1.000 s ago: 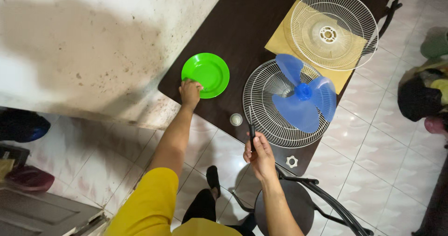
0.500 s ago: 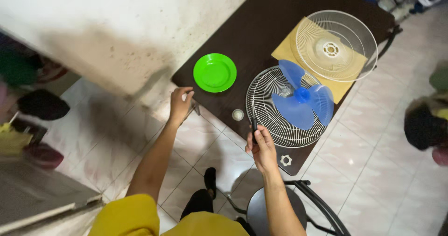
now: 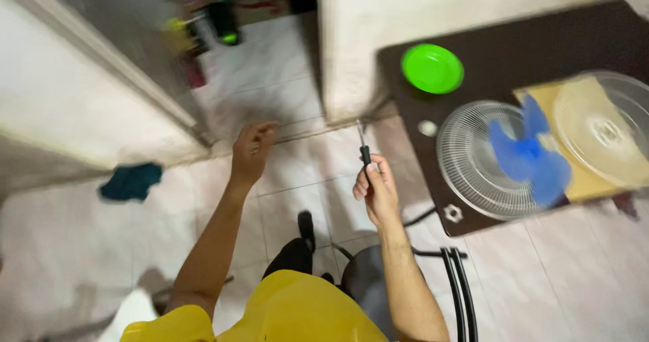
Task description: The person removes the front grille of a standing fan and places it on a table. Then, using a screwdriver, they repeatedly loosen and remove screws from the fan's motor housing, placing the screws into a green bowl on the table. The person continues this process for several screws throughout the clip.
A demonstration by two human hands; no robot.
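Pale floor tiles (image 3: 284,71) were seen across most of the head view, bounded by a white wall (image 3: 378,17) at the top and a metal door frame (image 3: 115,65) running diagonally at the left. A dark brown table (image 3: 541,44) was set against the wall at the right. On it, a green plate (image 3: 432,67) was placed near the back corner, a round fan guard (image 3: 473,159) with a blue fan blade (image 3: 527,156) on it lay toward the front edge, and a second, paler guard (image 3: 602,132) was laid on a yellow sheet (image 3: 588,180) at the far right. A small round cap (image 3: 427,128) and a white hexagonal nut (image 3: 452,213) were seen on the table beside the near guard. A blue cloth (image 3: 132,181) lay on the floor at the left, well apart from the table.

The left hand (image 3: 250,154) was held out over the floor, its fingers curled loosely inward; whether anything small was kept inside could not be told because of blur. The right hand (image 3: 376,190) was closed around the black handle of a screwdriver (image 3: 364,146), which was held upright with its shaft pointing away from the body, just left of the table edge and apart from the fan parts. A grey chair seat (image 3: 365,281) and yellow clothing (image 3: 297,311) were seen at the bottom.
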